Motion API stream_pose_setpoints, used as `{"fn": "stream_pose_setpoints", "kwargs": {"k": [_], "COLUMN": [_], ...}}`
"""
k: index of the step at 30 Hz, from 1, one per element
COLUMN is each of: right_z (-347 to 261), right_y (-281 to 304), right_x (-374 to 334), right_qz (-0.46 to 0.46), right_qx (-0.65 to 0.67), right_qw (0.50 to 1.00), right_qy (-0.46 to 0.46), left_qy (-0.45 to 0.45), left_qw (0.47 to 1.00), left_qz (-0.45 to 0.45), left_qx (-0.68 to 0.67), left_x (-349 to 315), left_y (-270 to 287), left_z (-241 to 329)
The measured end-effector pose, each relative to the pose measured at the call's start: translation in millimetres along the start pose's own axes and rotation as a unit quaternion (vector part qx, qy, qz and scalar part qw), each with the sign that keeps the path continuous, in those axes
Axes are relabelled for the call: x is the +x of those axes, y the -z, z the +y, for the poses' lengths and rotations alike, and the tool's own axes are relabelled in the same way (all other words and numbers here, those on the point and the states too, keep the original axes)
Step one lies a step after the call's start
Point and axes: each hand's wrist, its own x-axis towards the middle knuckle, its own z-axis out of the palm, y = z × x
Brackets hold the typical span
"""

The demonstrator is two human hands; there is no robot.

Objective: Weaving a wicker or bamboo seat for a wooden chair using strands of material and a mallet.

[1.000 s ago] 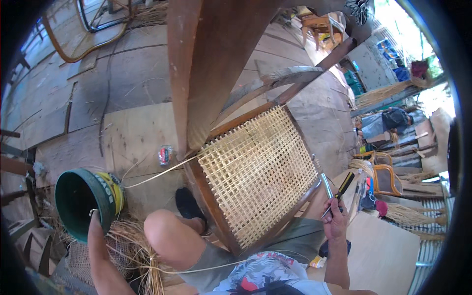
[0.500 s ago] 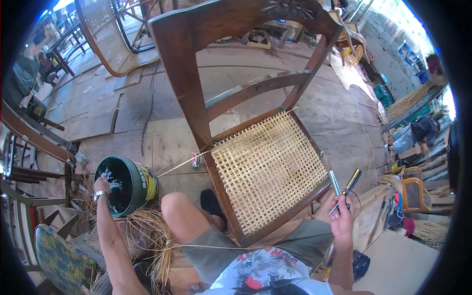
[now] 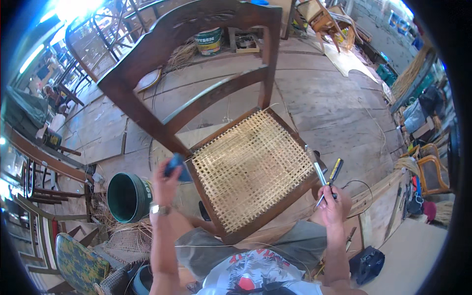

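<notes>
A brown wooden chair [image 3: 223, 96] stands before me, its seat of woven cane [image 3: 253, 169] facing up. Beside the seat's left edge my left hand [image 3: 164, 184] is closed on a dark blue wad [image 3: 181, 168], blurred, perhaps a wet cloth. My right hand [image 3: 333, 206], near the seat's right front corner, grips a tool with a yellow-and-black handle [image 3: 336, 170] together with a silver metal rod [image 3: 319, 172]. A pointed metal tip sticks out on the left of that hand. Just left of my left hand is a dark green bucket [image 3: 125, 196].
Bundles of cane strands and a woven mat [image 3: 130, 241] lie below the bucket. A camouflage-patterned cushion [image 3: 81, 258] is at lower left. Past the chair stand a paint bucket [image 3: 208, 42] and a wooden chair [image 3: 319, 19]. A black plastic bag [image 3: 367, 264] sits at lower right.
My left hand has come out of the green bucket and moved right to the seat's edge with the dark blue wad. My right hand still holds its tools. The view has shifted.
</notes>
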Motion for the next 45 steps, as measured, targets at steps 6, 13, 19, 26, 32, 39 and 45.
{"fn": "stream_pose_setpoints", "kwargs": {"k": [6,13,19,26,32,39,45], "right_z": [25,53,42,49,48,54,50], "right_y": [27,46,70,54,67,80,71], "right_x": [-4,1,-7,9,3,-6,-2], "right_qz": [0.017,-0.005,0.026,-0.024,0.010,0.019,0.028], "right_qx": [0.018,0.104,0.091,0.171,0.193,0.188,0.175], "right_qw": [0.999,0.995,0.995,0.985,0.981,0.982,0.984], "right_qy": [-0.021,-0.007,-0.004,-0.009,0.018,0.028,0.024], "left_qy": [-0.132,-0.087,-0.038,-0.162,-0.217,-0.219,-0.269], "left_qw": [0.978,0.955,0.948,0.918,0.923,0.927,0.865], "left_qz": [-0.100,-0.114,-0.092,-0.021,-0.194,-0.084,0.062], "left_qx": [0.126,0.259,0.303,0.361,0.252,0.293,0.420], "left_x": [93,187,75,-3,-141,-92,105], "left_y": [-243,-298,-155,-120,-149,-139,-206], "left_z": [71,10,-23,8,52,36,7]}}
